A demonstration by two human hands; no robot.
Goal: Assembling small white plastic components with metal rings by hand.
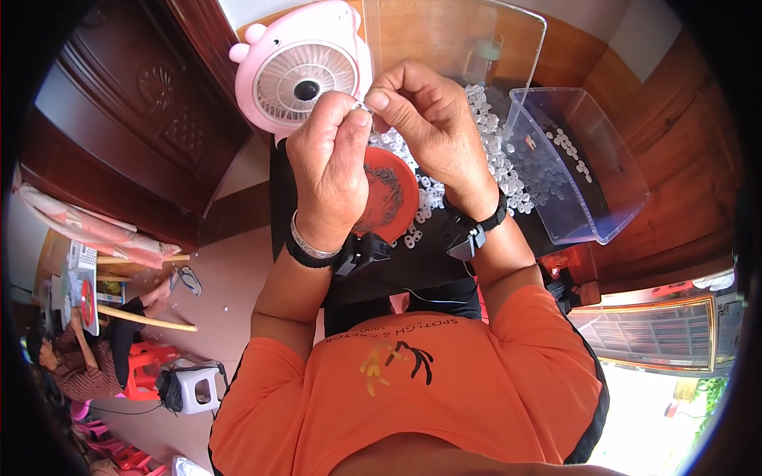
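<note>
My left hand (pixel 327 163) and my right hand (pixel 432 123) meet above the black table. Between their fingertips they pinch a small white plastic piece (pixel 359 106), mostly covered by the thumbs and fingers. Below the hands stands a round orange-red dish (pixel 406 194) with a spread of thin grey metal pins (pixel 384 193) in it. Behind and to the right of the dish lies a heap of small white oval plastic pieces (pixel 504 170) with holes. Each wrist wears a black strap with a small device.
A pink fan (pixel 262 87) stands at the table's back left. To the right is a clear plastic bin (pixel 591 226) with some white pieces in it. A clear panel (pixel 444 40) rises behind the heap. Another person (pixel 87 369) sits far left, near red and white stools (pixel 194 389).
</note>
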